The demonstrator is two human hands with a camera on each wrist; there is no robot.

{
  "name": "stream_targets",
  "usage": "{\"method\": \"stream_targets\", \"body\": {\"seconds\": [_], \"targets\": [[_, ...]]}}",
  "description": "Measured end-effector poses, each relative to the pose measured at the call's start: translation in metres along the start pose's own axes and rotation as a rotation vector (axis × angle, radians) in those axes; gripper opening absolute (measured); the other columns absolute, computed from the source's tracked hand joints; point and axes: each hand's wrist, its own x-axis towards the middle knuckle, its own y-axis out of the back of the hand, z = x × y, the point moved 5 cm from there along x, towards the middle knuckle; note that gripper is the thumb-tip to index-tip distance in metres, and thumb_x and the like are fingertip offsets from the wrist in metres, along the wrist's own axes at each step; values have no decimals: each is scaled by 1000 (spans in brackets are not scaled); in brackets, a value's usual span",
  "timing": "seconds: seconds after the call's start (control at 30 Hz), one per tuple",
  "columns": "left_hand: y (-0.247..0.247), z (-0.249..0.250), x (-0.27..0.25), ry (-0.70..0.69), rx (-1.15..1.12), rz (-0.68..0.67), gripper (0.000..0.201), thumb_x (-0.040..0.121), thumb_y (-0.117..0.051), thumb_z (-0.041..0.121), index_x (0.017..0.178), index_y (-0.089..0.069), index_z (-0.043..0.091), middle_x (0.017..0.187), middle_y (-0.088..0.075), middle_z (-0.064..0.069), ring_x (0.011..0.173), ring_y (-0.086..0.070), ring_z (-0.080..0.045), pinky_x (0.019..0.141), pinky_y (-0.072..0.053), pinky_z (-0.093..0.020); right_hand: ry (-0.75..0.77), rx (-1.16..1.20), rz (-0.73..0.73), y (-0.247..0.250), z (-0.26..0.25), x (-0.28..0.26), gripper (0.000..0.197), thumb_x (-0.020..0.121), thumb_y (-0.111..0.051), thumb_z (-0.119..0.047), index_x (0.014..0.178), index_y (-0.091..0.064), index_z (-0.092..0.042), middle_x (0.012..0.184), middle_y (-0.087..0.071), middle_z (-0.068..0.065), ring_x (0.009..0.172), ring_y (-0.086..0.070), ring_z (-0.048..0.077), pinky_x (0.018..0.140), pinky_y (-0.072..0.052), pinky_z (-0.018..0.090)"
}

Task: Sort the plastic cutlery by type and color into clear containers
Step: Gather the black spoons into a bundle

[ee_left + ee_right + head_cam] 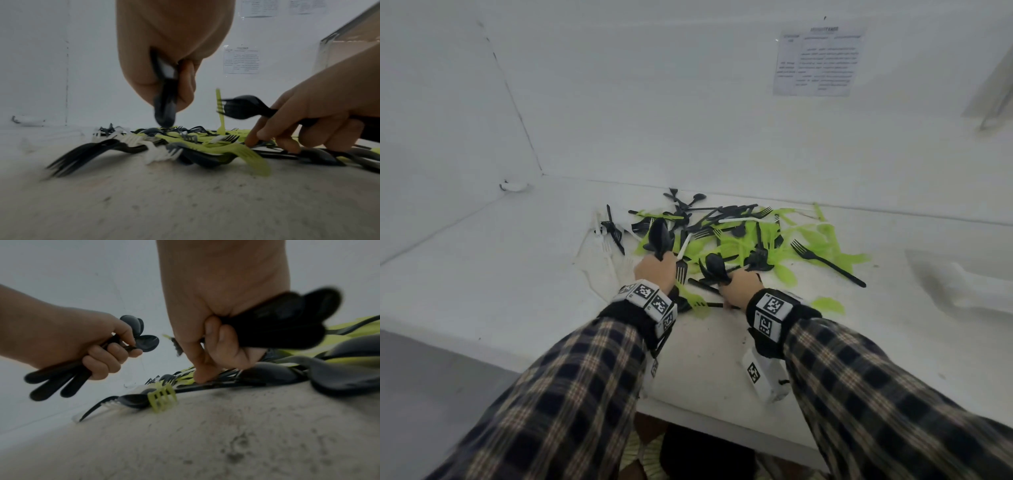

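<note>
My left hand [655,272] is clenched round a bunch of black spoons [661,236], bowls pointing away from me; the right wrist view shows three handle ends sticking out below the fist. My right hand [739,287] grips a second bunch of black cutlery [715,265]: spoon bowls show in the head view, a fork head in the left wrist view, and blur hides the exact count. Its index finger reaches down and touches the pile. The mixed pile [739,236] of green, black and white pieces lies on the white desk [517,260] just beyond both hands. White forks [607,251] left of the pile are hard to tell from the desk surface. One black fork [825,262] lies apart on the pile's right edge. A faint clear shape [962,284] at far right may be a container; cannot confirm. A printed sheet [818,61] on the wall is unreadable.
</note>
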Motion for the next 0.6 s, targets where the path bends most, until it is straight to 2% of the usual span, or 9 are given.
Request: {"method": "stream_targets", "body": {"seconds": [0.03,0.07,0.17,0.23,0.33,0.4,0.47,0.53,0.6], "targets": [[2,-2,1,2,7,6,41,94,-43,28,111,-60,-6,111,-61,-23,91,-53,-31,73,-35,-30,3,-73,-10,-2,-3,-1,27,94,-48,-20,112,-60,-3,115,-63,15,107,-59,30,84,-48,31],[4,-5,1,6,4,13,41,94,-43,27,112,-60,-5,111,-61,-22,92,-52,-31,74,-35,-30,-1,-122,-23,-3,-6,-3,29,94,-47,-18,115,-58,-2,117,-62,14,109,-58,30,81,-48,30],[9,-8,3,3,2,26,38,94,-44,26,109,-61,-5,109,-62,-23,100,-56,-35,77,-40,-33,38,-216,-19,-5,-11,-1,29,93,-47,-19,116,-57,-5,109,-62,13,107,-58,28,60,-39,22],[11,-8,6,-5,0,33,37,94,-44,25,104,-63,-5,104,-64,-23,98,-57,-35,75,-40,-33,58,-251,-41,-5,-16,1,28,92,-51,-24,112,-58,-5,103,-61,13,101,-59,28,63,-39,23],[11,-6,9,-23,-9,31,35,93,-45,24,100,-63,-5,91,-61,-20,95,-58,-35,72,-39,-32,107,-318,-106,-7,-21,3,19,90,-56,-27,97,-56,-10,91,-55,10,85,-54,26,70,-40,26],[11,-4,11,-27,-5,20,36,93,-44,25,101,-63,-6,95,-62,-21,95,-58,-36,75,-42,-34,135,-336,-126,-8,-21,4,17,91,-54,-25,101,-58,-11,96,-59,9,94,-59,28,72,-40,26],[11,-1,15,-32,-6,8,36,94,-44,25,104,-62,-5,101,-63,-22,93,-57,-35,76,-42,-34,139,-353,-124,-6,-22,4,30,93,-51,-23,117,-57,-7,113,-62,13,106,-59,29,78,-44,29],[12,1,20,-32,3,-3,35,94,-44,25,106,-61,-3,97,-60,-20,84,-52,-31,74,-39,-32,148,-354,-105,0,-25,3,36,94,-49,-22,128,-51,-9,122,-58,13,112,-56,29,83,-44,32],[12,4,24,-40,19,-16,33,94,-44,26,104,-61,-1,92,-56,-17,80,-47,-28,72,-36,-30,166,-365,-102,6,-28,2,35,95,-47,-20,127,-52,-9,122,-58,12,112,-56,28,83,-44,31]]}}
